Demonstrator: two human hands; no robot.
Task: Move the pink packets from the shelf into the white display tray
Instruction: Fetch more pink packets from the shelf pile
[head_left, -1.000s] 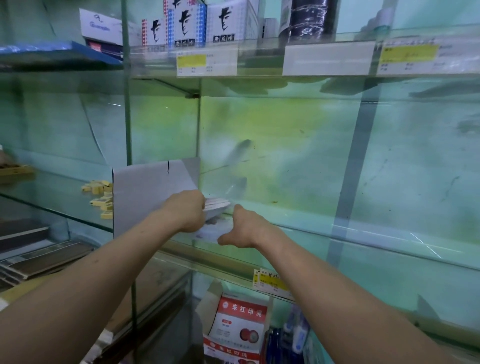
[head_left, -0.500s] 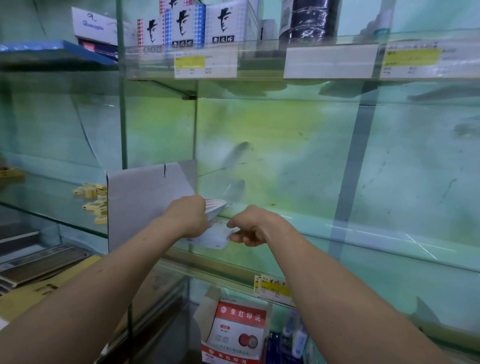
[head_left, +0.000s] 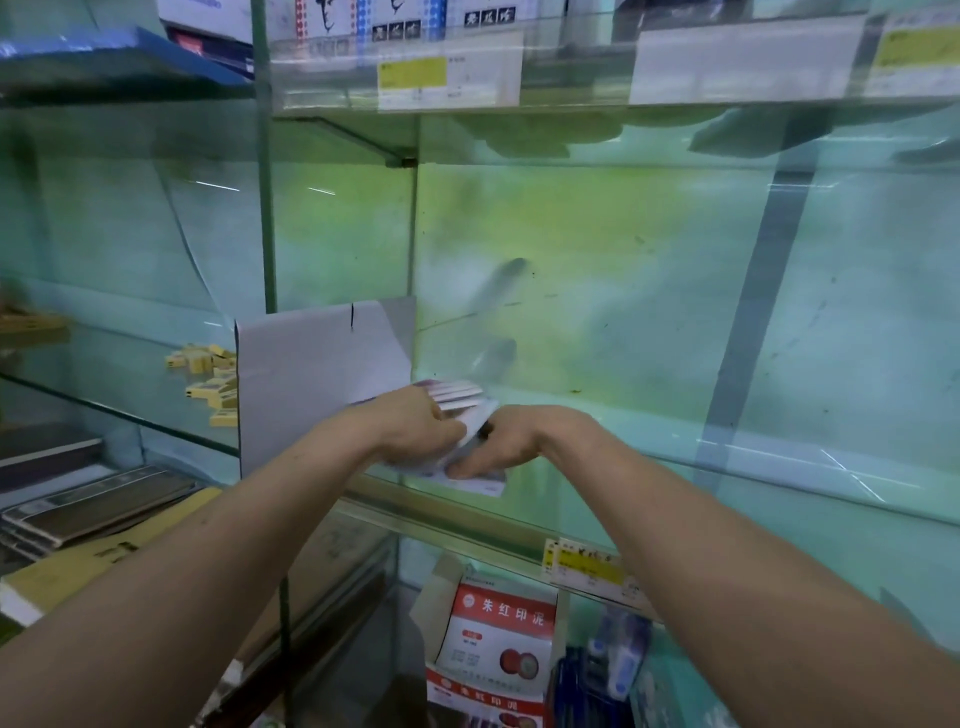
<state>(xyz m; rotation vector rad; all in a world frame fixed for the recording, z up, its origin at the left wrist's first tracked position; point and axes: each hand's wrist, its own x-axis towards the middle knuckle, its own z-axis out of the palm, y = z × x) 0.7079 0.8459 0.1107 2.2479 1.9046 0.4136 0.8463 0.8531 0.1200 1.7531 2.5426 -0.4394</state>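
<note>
Now | glass shelf (head_left: 727, 467), green wall (head_left: 571, 249) | L hand (head_left: 415, 431), R hand (head_left: 514, 441) grip pink packets (head_left: 457, 392)

Both forearms bare, extended forward, converging. Left hand (head_left: 415, 431) palm down, fingers curled round pink packets (head_left: 457, 392). Right hand (head_left: 511, 441) knuckles up, just beside the left, fingers curled on same packets.

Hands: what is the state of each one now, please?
Left hand: holds a fanned stack of pink packets.
Right hand: pinches a single packet lying on the glass shelf.
</note>
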